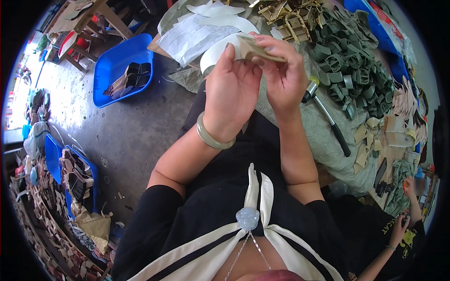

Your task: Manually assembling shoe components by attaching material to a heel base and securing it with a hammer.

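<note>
My right hand (pixel 287 70) pinches a small olive-tan piece (pixel 251 47), flat and bent like a strip of leather or sheet, in front of my chest. My left hand (pixel 234 89) is palm up beside it, with its thumb at the piece's left edge and its fingers curled in under it. The undersides of the piece and some fingertips are hidden. Behind the hands lie white curved sheets (pixel 216 52) and crumpled white paper (pixel 185 40). A hammer (pixel 330 119) with a black grip rests on the grey cloth (pixel 323 145) right of my right forearm.
Dark green shoe heels (pixel 354 70) pile up at the right, gold-coloured pieces (pixel 293 23) beyond. Tan pieces (pixel 368 140) lie nearer. A co-worker's arm (pixel 396 229) is at lower right. Blue tubs (pixel 105 70) stand on the floor left, with a wooden table (pixel 77 16) behind.
</note>
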Motion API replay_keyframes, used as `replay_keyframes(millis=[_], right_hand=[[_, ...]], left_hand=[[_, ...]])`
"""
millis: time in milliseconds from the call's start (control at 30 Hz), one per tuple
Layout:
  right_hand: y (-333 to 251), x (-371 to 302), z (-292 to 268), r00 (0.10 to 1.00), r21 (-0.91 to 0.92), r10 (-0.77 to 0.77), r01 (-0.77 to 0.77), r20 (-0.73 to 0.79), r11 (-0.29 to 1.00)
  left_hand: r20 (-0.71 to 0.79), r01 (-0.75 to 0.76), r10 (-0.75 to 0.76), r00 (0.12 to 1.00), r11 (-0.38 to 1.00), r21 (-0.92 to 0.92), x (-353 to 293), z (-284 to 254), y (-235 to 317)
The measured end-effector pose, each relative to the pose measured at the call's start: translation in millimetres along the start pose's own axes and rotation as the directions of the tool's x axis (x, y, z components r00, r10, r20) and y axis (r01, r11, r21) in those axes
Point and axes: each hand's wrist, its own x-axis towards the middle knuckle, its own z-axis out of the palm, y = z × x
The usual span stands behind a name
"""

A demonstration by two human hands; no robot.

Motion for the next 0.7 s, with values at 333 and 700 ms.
replay_keyframes(millis=[333,700], right_hand=[[-33,5,-13,0.924,-0.118,-0.360,0.375,0.124,0.920],[-36,10,-15,0.919,-0.141,-0.375,0.390,0.123,0.910]], left_hand=[[0.267,-0.031,0.003,0.964,0.994,0.104,-19,17,1],[0.408,-0.127,-0.010,0.913,0.943,0.307,-16,10,7]])
